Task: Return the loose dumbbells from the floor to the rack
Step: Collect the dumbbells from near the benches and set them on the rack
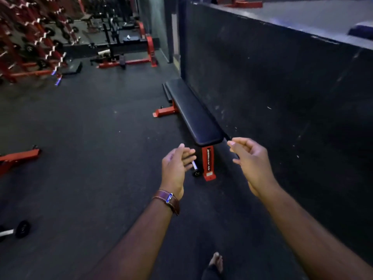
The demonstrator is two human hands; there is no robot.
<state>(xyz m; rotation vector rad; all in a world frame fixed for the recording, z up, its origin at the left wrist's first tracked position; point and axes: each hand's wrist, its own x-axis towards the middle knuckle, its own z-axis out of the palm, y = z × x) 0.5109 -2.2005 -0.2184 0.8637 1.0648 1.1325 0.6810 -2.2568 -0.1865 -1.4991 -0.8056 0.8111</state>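
Note:
A small dumbbell [195,169] with a chrome handle and black ends lies on the dark floor beside the near red leg of the flat bench; my left hand [176,164] hovers over it and hides most of it. That hand holds nothing, fingers loosely bent. My right hand [250,158] is raised near the bench's near end, fingers loosely curled and holding nothing. Another dumbbell [17,230] lies on the floor at the lower left edge. The red dumbbell rack [38,47], loaded with several dumbbells, stands at the far left.
A black flat bench [193,112] with red legs runs along a tall dark wall [282,87] on the right. A red frame part [18,156] lies at the left edge. More red benches and racks [129,51] stand at the back. My bare foot [217,261] shows below.

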